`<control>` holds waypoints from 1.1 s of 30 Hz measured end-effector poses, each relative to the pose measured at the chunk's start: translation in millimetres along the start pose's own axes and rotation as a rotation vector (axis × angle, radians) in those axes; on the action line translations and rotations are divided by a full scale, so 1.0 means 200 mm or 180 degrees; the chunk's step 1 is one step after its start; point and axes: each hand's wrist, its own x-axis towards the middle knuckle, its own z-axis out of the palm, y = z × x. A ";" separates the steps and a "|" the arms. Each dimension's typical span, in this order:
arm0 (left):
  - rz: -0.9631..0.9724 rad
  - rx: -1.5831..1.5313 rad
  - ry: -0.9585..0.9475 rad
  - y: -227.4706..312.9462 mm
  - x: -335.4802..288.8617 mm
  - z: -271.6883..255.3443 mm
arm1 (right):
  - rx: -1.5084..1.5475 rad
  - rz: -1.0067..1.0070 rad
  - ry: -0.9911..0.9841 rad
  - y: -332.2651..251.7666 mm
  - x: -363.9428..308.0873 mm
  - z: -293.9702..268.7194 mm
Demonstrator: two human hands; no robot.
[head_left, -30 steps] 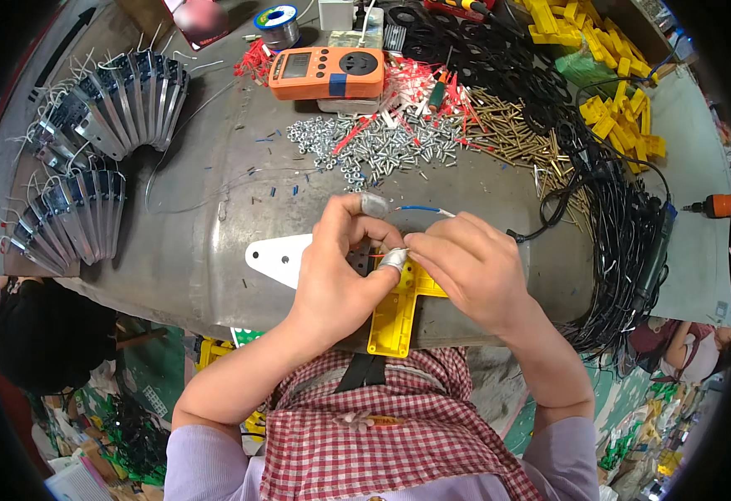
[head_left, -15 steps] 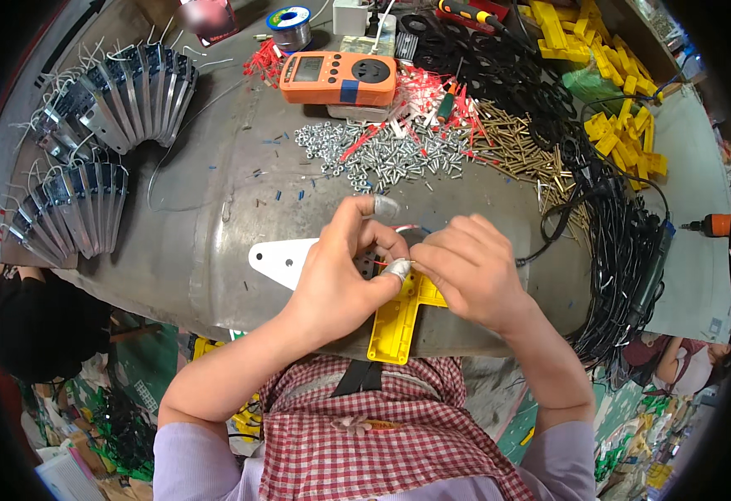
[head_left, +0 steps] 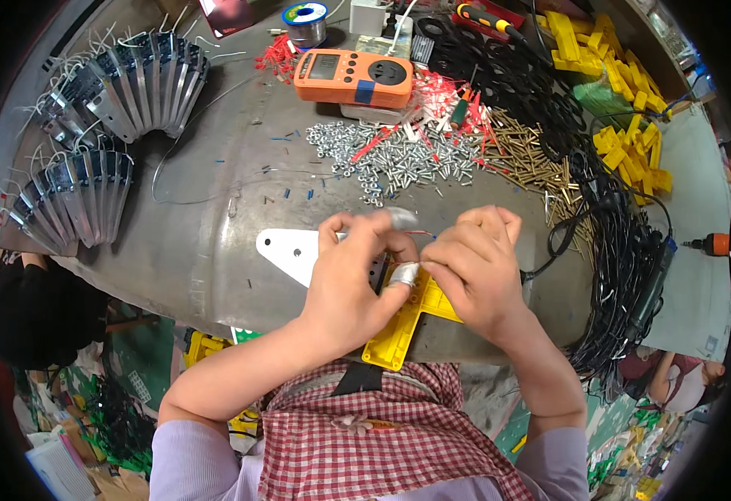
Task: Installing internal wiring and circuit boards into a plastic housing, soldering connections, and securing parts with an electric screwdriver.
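Observation:
Over the near middle of the bench, my left hand (head_left: 349, 284) and my right hand (head_left: 484, 267) meet fingertip to fingertip. Grey wrapping covers the thumb and a fingertip of the left. Both hands are closed in a pinch on thin wires; a piece of red wire (head_left: 417, 232) shows between them, and the exact ends are hidden by the fingers. Below them lies an open yellow plastic housing (head_left: 389, 341), angled, with a second arm reaching right under my right hand. A white tapered metal plate (head_left: 286, 253) with holes lies left of it, partly covered by my left hand.
Beyond lie heaps of silver screws (head_left: 395, 159) and brass pins (head_left: 532, 154), plus an orange meter (head_left: 353, 79) and a solder spool (head_left: 305, 27). Black cables (head_left: 612, 275) bundle at the right. Fanned metal-and-board assemblies (head_left: 144, 88) stand left. Yellow parts (head_left: 632, 159) pile far right.
The view has shifted slightly, moving the bench items a little. My hands stay together at the wires; the left index finger has lowered, and the yellow housing appears more tilted.

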 end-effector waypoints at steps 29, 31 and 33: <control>-0.0778 -0.0972 -0.0565 -0.09 0.17 -0.18 | 0.0581 0.0969 0.2164 0.58 0.53 -0.25; -0.0774 -0.0754 -0.0597 -0.07 0.18 -0.18 | 0.1390 0.1061 0.2818 0.49 0.41 -0.26; -0.0746 -0.0581 -0.0614 -0.03 0.18 -0.16 | 0.2434 0.1342 0.2869 0.43 0.32 -0.25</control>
